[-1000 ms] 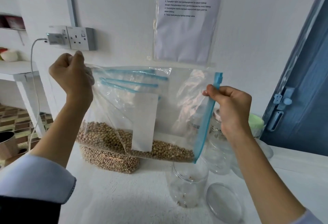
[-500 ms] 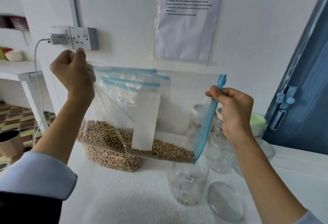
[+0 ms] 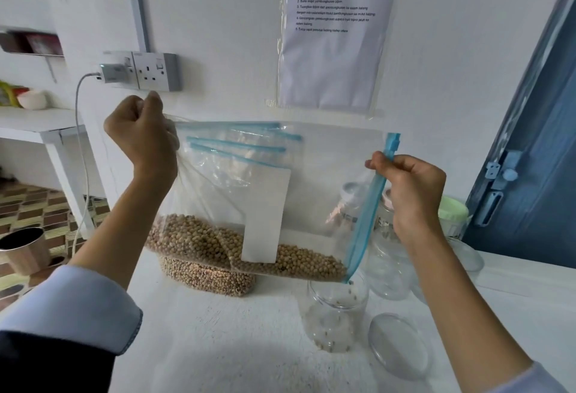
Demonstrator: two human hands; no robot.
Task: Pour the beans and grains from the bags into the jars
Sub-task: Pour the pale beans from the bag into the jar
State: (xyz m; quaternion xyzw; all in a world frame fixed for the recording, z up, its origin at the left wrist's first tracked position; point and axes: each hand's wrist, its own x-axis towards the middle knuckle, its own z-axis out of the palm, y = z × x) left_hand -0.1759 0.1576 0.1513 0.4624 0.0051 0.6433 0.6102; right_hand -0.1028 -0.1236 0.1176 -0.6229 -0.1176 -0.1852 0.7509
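Fingers, left hand (image 3: 141, 134): curled tight around the closed bottom corner of the zip bag (image 3: 311, 193), holding it high on the left.
Fingers, right hand (image 3: 411, 193): pinching the blue zip strip (image 3: 369, 205) at the open mouth of the bag, on the right side.
Zip bag: clear plastic with a white label, hanging in the air between both hands and turned on its side, with the mouth to the right.
Soybeans (image 3: 249, 249): they lie along the low edge of the bag, piled up against its lowest corner at the mouth.
Open jar (image 3: 335, 314): clear, upright on the white desk (image 3: 218, 346), directly under that low corner; only a few beans are at its bottom, and some seem to be falling in.
Lid (image 3: 400, 346): clear and round, lying on the desk just right of the jar.
Other bag of beans (image 3: 205, 277): resting on the desk, behind the held bag.
Other jars (image 3: 386, 255): clear, farther right, partly hidden by the right hand.
Step in hand: I judge the pouring has only just begun; almost all beans are in the bag.
Next move: the left hand probably needs to lift more, while the right keeps the mouth narrow over the jar, so that beans do not spill on the desk.
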